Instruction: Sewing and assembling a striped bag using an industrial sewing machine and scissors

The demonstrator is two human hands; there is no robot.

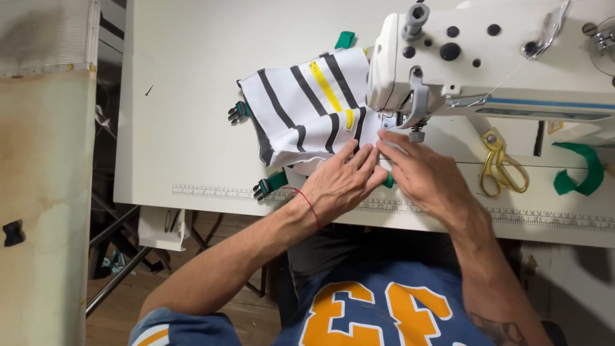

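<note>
A white fabric piece with black stripes and a yellow zipper point(307, 112) lies on the sewing table, its right edge under the head of a white sewing machine point(487, 57). Green straps with black buckles point(268, 186) stick out from its edges. My left hand point(343, 182) lies flat on the fabric's near edge, fingers pointing toward the needle. Beside it, my right hand point(419, 173) presses down on the fabric just in front of the presser foot point(391, 122), fingers together. Both hands touch each other at the fingertips.
Gold-handled scissors point(500, 166) lie right of the machine, with a curl of green webbing point(580, 173) beyond them. A ruler strip point(211, 191) runs along the table's near edge. A tall beige panel point(41, 192) stands at the left.
</note>
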